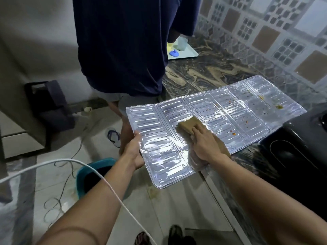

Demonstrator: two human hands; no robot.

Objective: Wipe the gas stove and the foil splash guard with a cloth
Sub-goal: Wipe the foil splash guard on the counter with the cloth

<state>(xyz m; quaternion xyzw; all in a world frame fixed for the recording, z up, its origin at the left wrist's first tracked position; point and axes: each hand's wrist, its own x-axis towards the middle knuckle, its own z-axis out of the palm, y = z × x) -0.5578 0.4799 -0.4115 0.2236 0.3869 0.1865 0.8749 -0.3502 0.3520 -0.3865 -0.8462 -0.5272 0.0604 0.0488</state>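
Note:
The silver foil splash guard [221, 110] lies unfolded and flat on the marble counter, its left end jutting out past the counter edge. Orange and green food spots dot its right panels. My left hand [135, 149] grips the guard's left edge, thumb on top. My right hand [206, 144] presses a folded tan cloth [189, 125] flat against a middle-left panel, fingers straight on the cloth. The black gas stove [297, 147] sits at the right, touching the guard's near right corner; only part of it shows.
Another person in a dark blue shirt [120, 46] stands close behind the guard's left end. A tray [187, 53] with a blue lid and a cup sits on the marble counter [203, 75] at the back. A teal bucket [92, 174] and a white cable [109, 184] are below on the floor.

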